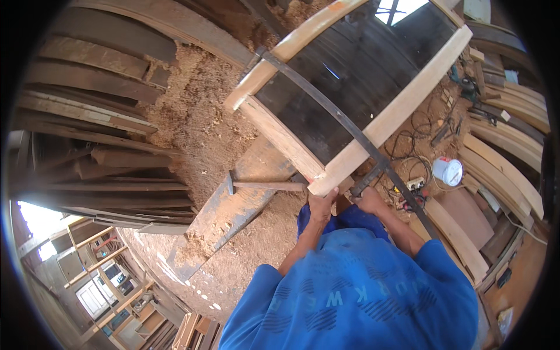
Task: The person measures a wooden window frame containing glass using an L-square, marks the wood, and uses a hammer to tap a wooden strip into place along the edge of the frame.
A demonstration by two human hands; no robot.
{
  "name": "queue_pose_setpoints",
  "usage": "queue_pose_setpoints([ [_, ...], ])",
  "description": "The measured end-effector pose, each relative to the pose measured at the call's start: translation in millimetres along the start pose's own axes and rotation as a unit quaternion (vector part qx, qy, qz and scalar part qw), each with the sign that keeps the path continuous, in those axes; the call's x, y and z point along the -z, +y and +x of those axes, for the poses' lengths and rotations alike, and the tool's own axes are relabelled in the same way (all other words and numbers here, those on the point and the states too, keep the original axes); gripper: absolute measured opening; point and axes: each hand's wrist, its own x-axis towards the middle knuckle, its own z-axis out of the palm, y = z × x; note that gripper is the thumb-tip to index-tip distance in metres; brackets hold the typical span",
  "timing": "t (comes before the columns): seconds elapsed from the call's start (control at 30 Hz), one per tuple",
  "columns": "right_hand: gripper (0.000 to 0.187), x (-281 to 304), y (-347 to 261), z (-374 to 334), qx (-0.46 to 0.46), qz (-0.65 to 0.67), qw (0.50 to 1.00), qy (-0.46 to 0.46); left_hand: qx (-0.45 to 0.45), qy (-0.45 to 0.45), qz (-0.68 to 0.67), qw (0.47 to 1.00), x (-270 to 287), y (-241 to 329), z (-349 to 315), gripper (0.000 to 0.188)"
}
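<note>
A pale wooden frame (411, 108) with a dark glossy panel (341, 64) lies slantwise in front of me. Across it runs a long dark metal bar clamp (326, 105), one jaw hooked over the far rail. At the frame's near corner my left hand (322, 207) is closed on the wood, its thumb along the end. My right hand (370, 200) grips the clamp's near end, just outside the near rail; the fingertips are partly hidden. A hammer (262, 185) lies left of that corner, its head on a worn plank (245, 201).
Sawdust and shavings (195, 111) cover the ground. Stacked boards (87, 111) line the left side, and more curved timber (501, 169) lies at right. A white bucket (448, 171), cables (411, 143) and a power strip (415, 184) sit right of the frame.
</note>
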Motion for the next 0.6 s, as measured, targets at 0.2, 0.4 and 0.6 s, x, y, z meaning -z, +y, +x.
queue_pose_setpoints([
  [0.2,0.040,18,-40,-58,-0.040,-0.173,0.981,0.081,0.082,0.012,0.144,0.986,-4,34,-8,0.050],
  [0.4,0.035,12,-13,-46,-0.099,-0.195,0.975,0.035,0.111,0.000,-0.080,0.991,26,22,17,0.042],
  [0.6,0.031,18,-4,-41,-0.087,-0.170,0.982,-0.005,0.041,0.089,-0.095,0.991,5,20,10,0.052],
])
